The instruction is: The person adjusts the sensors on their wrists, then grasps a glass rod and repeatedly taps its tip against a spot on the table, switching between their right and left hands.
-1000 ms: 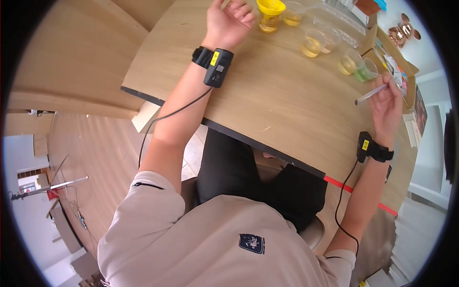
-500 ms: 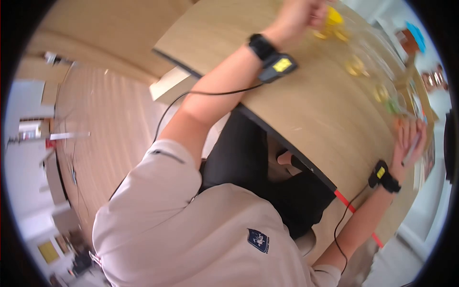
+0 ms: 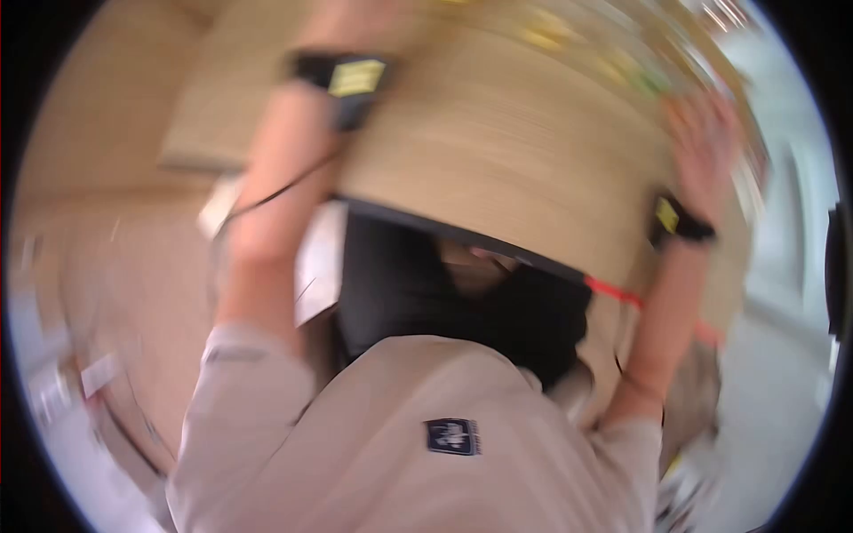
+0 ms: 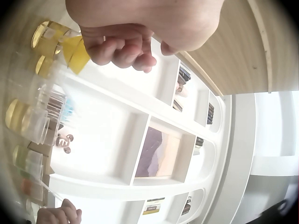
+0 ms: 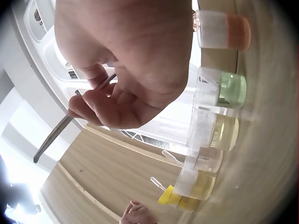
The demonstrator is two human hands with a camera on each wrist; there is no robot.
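My left hand is above the table near a yellow funnel set on a container of amber liquid. Its fingers curl loosely around nothing. At the table's right side, my right hand pinches a slim greyish stick with a dark tip; the kind is unclear. Beside that hand stands a row of clear plastic cups: one with orange liquid, one with green liquid, and pale yellow ones such as this cup. White droppers stick up among the farther cups.
A copper-coloured bear figure and white shelving stand beyond the cups. The wooden table has a dark front edge with red tape. Cables trail from both wrist cameras. Motion blurs the head view.
The head view swung one way and back. My right hand keeps hold of the stick, which has turned from pointing left over the table. My left hand stays unladen.
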